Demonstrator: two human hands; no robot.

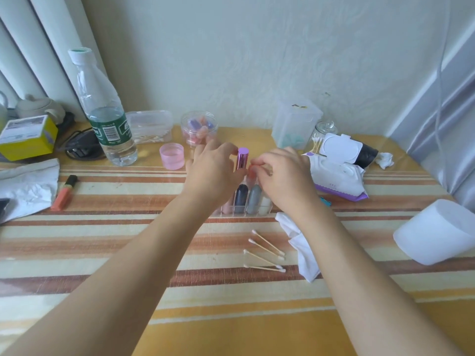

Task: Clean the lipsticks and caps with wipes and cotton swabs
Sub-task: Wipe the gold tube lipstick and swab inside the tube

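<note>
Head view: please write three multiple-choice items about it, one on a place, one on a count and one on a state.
1. The wipes pack lies: A left of the lipstick rack; B right of it; C on top of it.
2. Loose cotton swabs lying near the rack: A two; B seven; C four.
3. The left hand: A grips the purple lipstick; B lies flat; C holds a swab.

1 B: the pack lies beyond the right hand, which pinches a reddish lipstick.
2 C: four sticks lie side by side.
3 A: its fingers curl round the tube.
</note>
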